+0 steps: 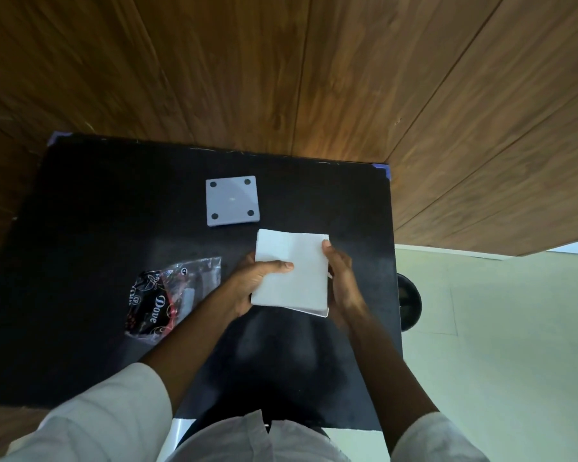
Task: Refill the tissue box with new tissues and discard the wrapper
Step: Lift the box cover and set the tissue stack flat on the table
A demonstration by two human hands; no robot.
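- The black table [90,201] filled the middle of the head view, set against a wood-panelled wall [314,61].
- On the table's left part lay the wrapper [167,295], a crumpled clear-and-dark plastic bag that looked empty, near the left forearm and apart from everything else.
- The stack of tissues [291,271] was held over the table's middle, its long axis running away from the person and tilted slightly to the right.
- The left hand [257,281] closed on the stack's left edge, thumb flat across the top; the right hand [342,278] clamped the right edge, fingertips curled over the far corner. Both hands were thus full, sharing one load.
- The grey tissue box [232,201], a square piece with four dark round feet at its corners showing upward, sat just beyond the stack and a little to the left, not touching it.
- Judging from this, the box lay ahead and left of the hands, slightly nearer the left hand; whether its opening faced down could not be told.
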